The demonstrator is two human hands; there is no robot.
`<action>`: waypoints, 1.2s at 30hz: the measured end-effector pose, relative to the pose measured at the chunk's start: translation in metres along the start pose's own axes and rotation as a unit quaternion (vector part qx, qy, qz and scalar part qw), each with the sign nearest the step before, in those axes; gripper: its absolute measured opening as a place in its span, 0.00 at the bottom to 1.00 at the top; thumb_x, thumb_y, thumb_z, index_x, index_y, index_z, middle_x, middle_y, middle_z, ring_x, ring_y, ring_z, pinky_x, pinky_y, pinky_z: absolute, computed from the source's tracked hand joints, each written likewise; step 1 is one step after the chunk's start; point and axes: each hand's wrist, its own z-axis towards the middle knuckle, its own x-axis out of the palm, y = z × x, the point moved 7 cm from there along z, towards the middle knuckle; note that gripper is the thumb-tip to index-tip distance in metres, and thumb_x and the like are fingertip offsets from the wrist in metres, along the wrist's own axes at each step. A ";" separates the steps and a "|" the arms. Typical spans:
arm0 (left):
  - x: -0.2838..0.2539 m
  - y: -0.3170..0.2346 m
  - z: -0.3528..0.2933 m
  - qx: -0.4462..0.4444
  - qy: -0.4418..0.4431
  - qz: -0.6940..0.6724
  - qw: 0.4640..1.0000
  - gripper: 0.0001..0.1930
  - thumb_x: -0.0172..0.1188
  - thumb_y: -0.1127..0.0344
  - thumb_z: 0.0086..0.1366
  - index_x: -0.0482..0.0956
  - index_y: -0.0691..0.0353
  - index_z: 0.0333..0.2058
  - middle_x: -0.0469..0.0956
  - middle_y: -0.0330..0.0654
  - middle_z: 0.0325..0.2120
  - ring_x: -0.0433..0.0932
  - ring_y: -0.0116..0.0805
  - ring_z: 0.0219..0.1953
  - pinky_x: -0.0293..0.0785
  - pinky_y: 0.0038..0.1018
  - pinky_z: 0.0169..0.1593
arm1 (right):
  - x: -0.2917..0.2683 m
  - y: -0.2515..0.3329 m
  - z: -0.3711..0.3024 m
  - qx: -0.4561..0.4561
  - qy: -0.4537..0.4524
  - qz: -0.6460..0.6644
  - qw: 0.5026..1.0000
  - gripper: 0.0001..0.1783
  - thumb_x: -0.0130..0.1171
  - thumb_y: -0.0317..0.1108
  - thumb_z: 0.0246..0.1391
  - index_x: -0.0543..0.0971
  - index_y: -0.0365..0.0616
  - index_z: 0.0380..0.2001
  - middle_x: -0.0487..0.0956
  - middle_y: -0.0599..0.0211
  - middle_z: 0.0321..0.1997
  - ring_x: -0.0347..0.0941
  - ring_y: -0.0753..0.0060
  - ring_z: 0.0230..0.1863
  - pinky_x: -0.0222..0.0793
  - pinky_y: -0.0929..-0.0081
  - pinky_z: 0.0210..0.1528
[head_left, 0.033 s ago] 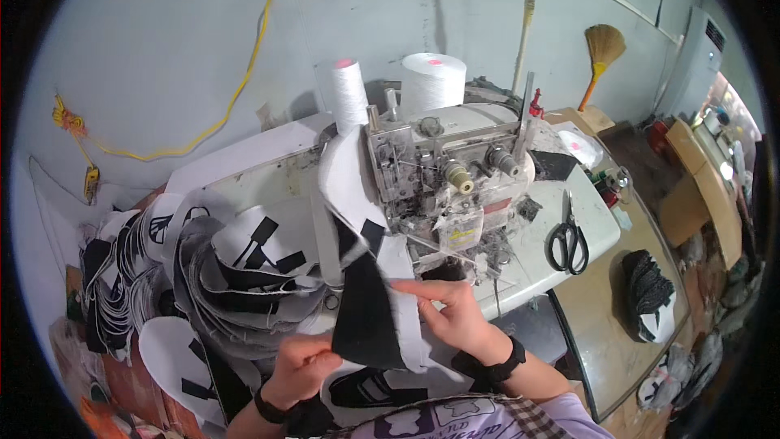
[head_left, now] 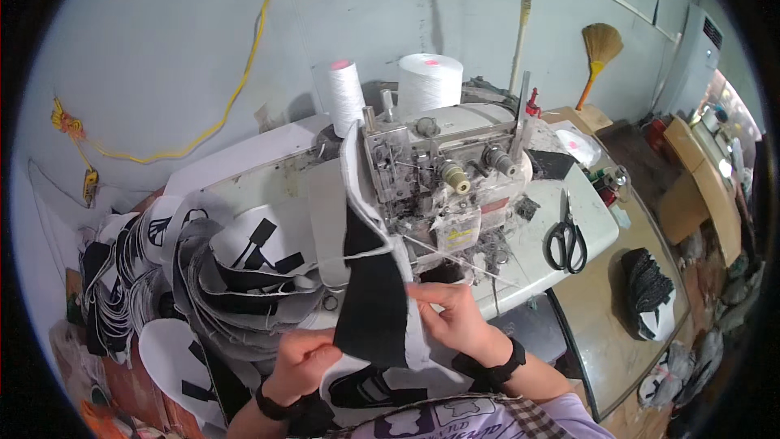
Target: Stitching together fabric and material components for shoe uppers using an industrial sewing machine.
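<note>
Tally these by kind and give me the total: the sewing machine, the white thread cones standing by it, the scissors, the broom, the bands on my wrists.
Sewing machine: 1
Standing white thread cones: 2
Scissors: 1
Broom: 1
Black wristbands: 2
Total: 7

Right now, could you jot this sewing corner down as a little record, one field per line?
Left hand: pinching the black-and-white fabric piece near its lower left corner
Right hand: touching its right edge
Machine: linty overlock sewing machine
Thread: slim white cone, wide white cone
Left side: stacked fabric pieces
Right side: black-handled scissors on the machine table
</note>
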 end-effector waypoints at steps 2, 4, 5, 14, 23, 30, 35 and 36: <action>0.001 -0.006 0.015 0.028 0.005 -0.046 0.999 0.09 0.55 0.72 0.61 0.80 0.72 0.36 0.68 0.32 0.17 0.62 0.16 0.21 0.57 0.17 0.23 | -0.004 0.011 -0.002 -0.055 -0.023 -0.048 0.997 0.22 0.49 0.16 0.47 0.78 0.40 0.46 0.80 0.54 0.36 0.78 0.58 0.32 0.73 0.73 0.35; -0.004 -0.013 0.029 0.055 -0.028 -0.028 0.998 0.09 0.54 0.70 0.64 0.79 0.72 0.34 0.68 0.31 0.18 0.61 0.16 0.21 0.57 0.16 0.24 | -0.002 0.018 -0.004 -0.083 -0.007 -0.099 0.992 0.22 0.51 0.17 0.46 0.77 0.40 0.47 0.79 0.56 0.31 0.77 0.58 0.29 0.72 0.71 0.31; -0.005 -0.014 0.034 0.042 -0.036 -0.046 0.997 0.10 0.53 0.69 0.66 0.76 0.72 0.33 0.70 0.31 0.19 0.61 0.15 0.21 0.56 0.15 0.25 | 0.001 0.023 -0.005 -0.110 0.000 -0.159 0.981 0.23 0.53 0.18 0.44 0.76 0.40 0.48 0.78 0.59 0.26 0.75 0.57 0.25 0.71 0.69 0.27; 0.010 -0.010 0.040 -0.049 0.001 -0.521 0.852 0.21 0.38 0.58 0.71 0.68 0.67 0.53 0.70 0.56 0.52 0.67 0.47 0.58 0.63 0.43 0.60 | 0.018 0.015 -0.001 -0.079 -0.001 -0.127 0.989 0.24 0.56 0.23 0.44 0.74 0.40 0.49 0.76 0.55 0.24 0.74 0.57 0.22 0.71 0.66 0.25; -0.035 0.005 0.078 -0.015 -0.156 -0.165 0.974 0.18 0.45 0.56 0.71 0.71 0.66 0.46 0.73 0.34 0.39 0.69 0.21 0.39 0.65 0.19 0.45 | 0.007 -0.001 0.003 -0.174 -0.038 -0.226 0.958 0.30 0.57 0.21 0.35 0.73 0.40 0.50 0.74 0.63 0.22 0.73 0.60 0.22 0.70 0.66 0.26; -0.071 0.015 0.103 0.019 -0.233 -0.333 0.914 0.09 0.53 0.63 0.68 0.75 0.62 0.40 0.76 0.35 0.35 0.74 0.23 0.39 0.69 0.20 0.45 | 0.009 0.003 0.013 -0.164 -0.035 -0.269 0.948 0.32 0.57 0.22 0.35 0.73 0.42 0.51 0.72 0.65 0.20 0.71 0.62 0.20 0.68 0.67 0.24; -0.074 -0.019 0.072 -0.064 -0.072 -0.005 0.995 0.10 0.54 0.68 0.62 0.73 0.69 0.38 0.78 0.45 0.27 0.79 0.34 0.25 0.77 0.28 0.29 | 0.009 0.004 0.024 -0.141 -0.023 -0.280 0.949 0.31 0.56 0.22 0.37 0.73 0.44 0.52 0.73 0.64 0.20 0.72 0.62 0.20 0.68 0.66 0.24; -0.063 -0.020 0.059 -0.095 -0.047 -0.034 0.994 0.11 0.54 0.69 0.61 0.73 0.70 0.39 0.78 0.47 0.26 0.79 0.35 0.23 0.77 0.28 0.27 | 0.008 0.003 0.025 -0.134 -0.014 -0.275 0.952 0.30 0.56 0.22 0.39 0.73 0.44 0.52 0.74 0.63 0.21 0.73 0.61 0.20 0.69 0.66 0.25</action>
